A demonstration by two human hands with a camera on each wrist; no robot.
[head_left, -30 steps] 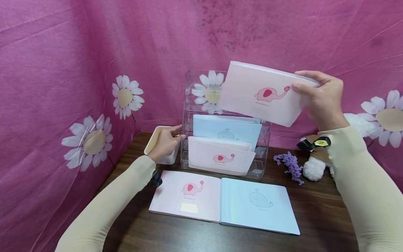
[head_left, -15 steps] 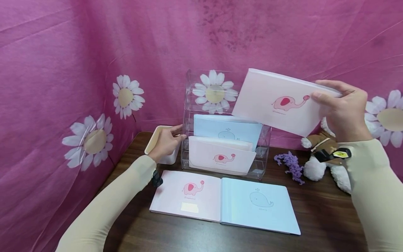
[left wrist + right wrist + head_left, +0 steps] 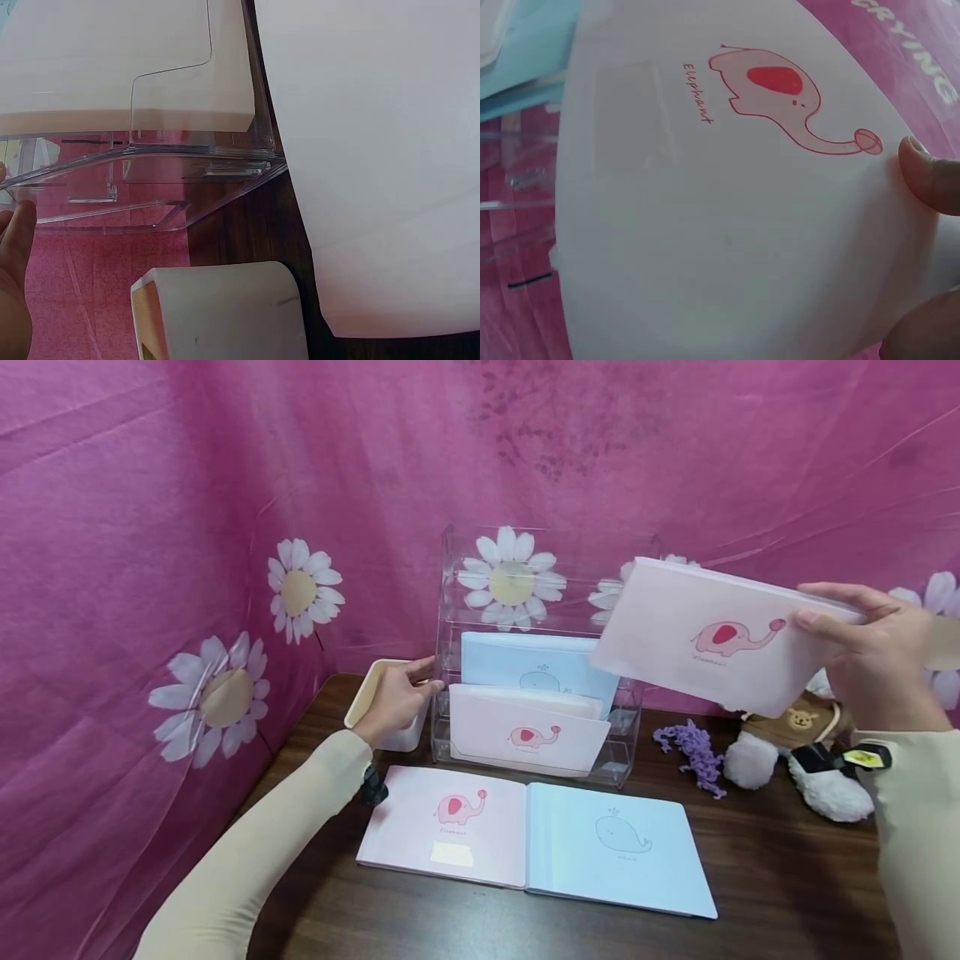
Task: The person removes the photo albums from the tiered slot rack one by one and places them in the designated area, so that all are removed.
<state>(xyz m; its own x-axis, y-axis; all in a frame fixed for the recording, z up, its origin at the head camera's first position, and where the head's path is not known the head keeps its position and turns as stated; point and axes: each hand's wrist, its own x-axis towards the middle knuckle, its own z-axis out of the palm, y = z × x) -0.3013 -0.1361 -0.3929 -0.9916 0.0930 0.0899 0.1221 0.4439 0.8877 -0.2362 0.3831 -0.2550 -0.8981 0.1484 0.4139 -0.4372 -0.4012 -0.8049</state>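
Note:
My right hand [image 3: 873,647] holds a pink booklet [image 3: 697,652] by its right edge, thumb on the cover. An elephant drawing marks that cover, and the word Elephant reads clearly in the right wrist view. The booklet hangs tilted in the air, right of a clear tiered rack [image 3: 630,739]. My left hand [image 3: 397,697] grips the left side of this rack, thumb in front. In the rack's lower tiers stand a pink elephant booklet [image 3: 480,727] and, behind it, a light-blue whale booklet [image 3: 487,660]. The upper tiers show only the curtain through them.
A pink elephant booklet [image 3: 405,831] and a blue whale booklet [image 3: 652,885] lie side by side on the dark wooden table [image 3: 495,935]. A white bin [image 3: 405,739] stands left of the rack. Purple yarn [image 3: 693,756] and a plush toy [image 3: 832,793] lie to its right. A pink flowered curtain [image 3: 375,485] hangs behind.
My right hand has carried the pink booklet right and downward, away from the rack, uncovering more of its upper tiers. My left hand has stayed at the rack's side.

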